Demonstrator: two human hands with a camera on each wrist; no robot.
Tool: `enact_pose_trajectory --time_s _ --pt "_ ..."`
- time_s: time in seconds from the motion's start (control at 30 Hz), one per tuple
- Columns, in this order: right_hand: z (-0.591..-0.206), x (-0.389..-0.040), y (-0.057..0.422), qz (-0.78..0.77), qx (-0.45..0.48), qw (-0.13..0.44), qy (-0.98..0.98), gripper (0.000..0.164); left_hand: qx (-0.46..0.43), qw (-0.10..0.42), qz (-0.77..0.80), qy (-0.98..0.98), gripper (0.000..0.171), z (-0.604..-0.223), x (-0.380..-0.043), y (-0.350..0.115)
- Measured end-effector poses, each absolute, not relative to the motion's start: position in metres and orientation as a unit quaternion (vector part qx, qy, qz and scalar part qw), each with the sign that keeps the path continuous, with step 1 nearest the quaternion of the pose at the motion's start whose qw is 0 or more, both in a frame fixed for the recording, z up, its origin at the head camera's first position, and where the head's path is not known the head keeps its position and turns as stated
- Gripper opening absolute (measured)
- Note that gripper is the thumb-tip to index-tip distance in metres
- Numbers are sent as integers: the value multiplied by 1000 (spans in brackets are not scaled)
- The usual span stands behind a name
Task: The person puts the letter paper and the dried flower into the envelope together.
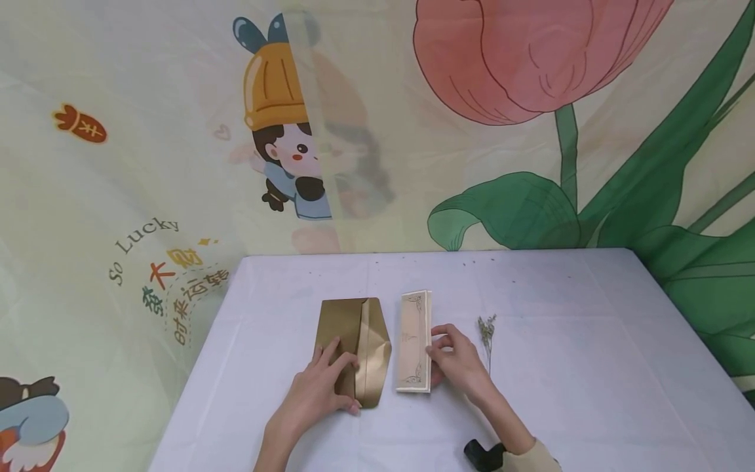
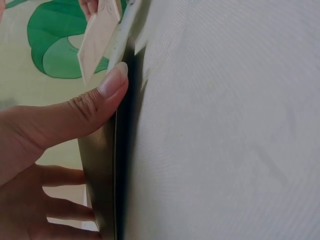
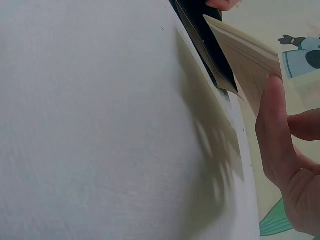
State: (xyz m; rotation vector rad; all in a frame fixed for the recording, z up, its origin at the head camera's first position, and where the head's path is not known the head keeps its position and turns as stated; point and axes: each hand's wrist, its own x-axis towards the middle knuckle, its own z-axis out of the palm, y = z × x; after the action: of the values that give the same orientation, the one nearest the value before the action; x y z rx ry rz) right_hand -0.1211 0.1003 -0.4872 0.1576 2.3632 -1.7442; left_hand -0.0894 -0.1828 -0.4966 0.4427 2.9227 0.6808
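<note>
A gold envelope (image 1: 340,326) lies on the table with its flap (image 1: 374,354) spread toward the right. My left hand (image 1: 318,387) rests on it, fingers spread over its face and the thumb (image 2: 107,90) at its near edge. To the right, a folded cream card (image 1: 413,341) with ornate printed corners is pinched along its right edge by my right hand (image 1: 463,364). The right wrist view shows the card (image 3: 250,65) raised above the cloth, its shadow below, with the thumb against one side. The card stands apart from the envelope in the head view.
A small dried flower sprig (image 1: 486,331) lies right of my right hand. Close to the right sleeve is a black object (image 1: 483,455). White cloth (image 1: 590,367) covers the table, with small dark specks near the back edge. Printed curtains hang behind.
</note>
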Motion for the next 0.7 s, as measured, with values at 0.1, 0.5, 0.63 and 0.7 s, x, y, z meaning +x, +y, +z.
enact_pose_trajectory --time_s 0.1,0.5,0.63,0.7 --pt "-488 -121 98 -596 49 105 795 34 145 52 221 963 70 -497 -90 -183" --pt "-491 -123 84 -621 10 132 772 36 133 59 229 962 70 -495 -90 -183" --pt "-493 -124 79 -631 -5 141 763 36 128 62 227 963 70 -496 -91 -183" --pt "-493 -125 76 -631 -13 145 762 36 127 61 226 964 70 -496 -91 -183"
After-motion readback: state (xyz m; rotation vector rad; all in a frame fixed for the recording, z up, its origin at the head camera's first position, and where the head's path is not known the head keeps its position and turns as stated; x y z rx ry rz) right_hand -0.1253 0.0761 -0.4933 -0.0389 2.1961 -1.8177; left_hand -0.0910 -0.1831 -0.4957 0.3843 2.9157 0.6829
